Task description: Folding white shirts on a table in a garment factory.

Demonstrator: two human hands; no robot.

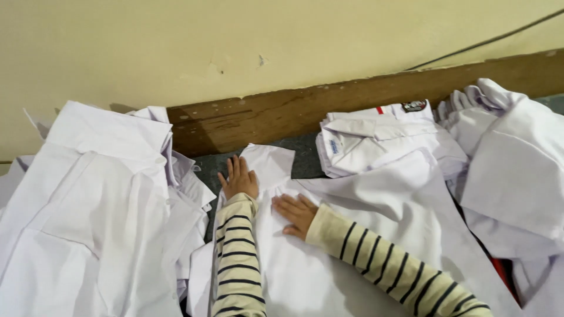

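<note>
A white shirt [364, 235] lies spread flat in front of me on a dark grey surface [305, 158]. My left hand [239, 178] presses flat on its upper left edge, near a turned-out white sleeve [270, 161]. My right hand [295, 213] rests palm down on the shirt's middle, fingers pointing left, close beside the left hand. Both arms wear cream sleeves with dark stripes. Neither hand grips anything.
A loose heap of white shirts [94, 211] fills the left side. A folded stack of white shirts [376, 144] with a small badge sits behind, more white cloth [517, 170] at the right. A brown wooden board [282, 111] runs below a cream wall [235, 41].
</note>
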